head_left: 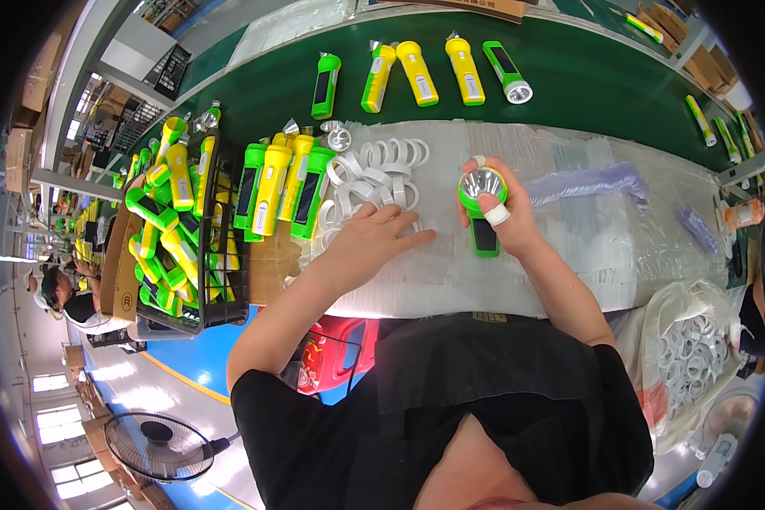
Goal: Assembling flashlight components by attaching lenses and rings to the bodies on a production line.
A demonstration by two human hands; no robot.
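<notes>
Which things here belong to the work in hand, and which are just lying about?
Likely in the work:
- green flashlight, in the right hand
- white rings, by the left hand
- black crate of flashlights

Seemingly just about:
- black fan
- far cardboard box

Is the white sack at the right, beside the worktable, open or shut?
Open: the white sack's mouth is spread wide, and a pile of white rings shows inside it.

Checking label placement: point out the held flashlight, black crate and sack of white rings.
Held flashlight (484, 234), head view: dark panel on its body.
Black crate (226, 312), head view: wall, near right corner.
Sack of white rings (641, 353), head view: left side.
</notes>
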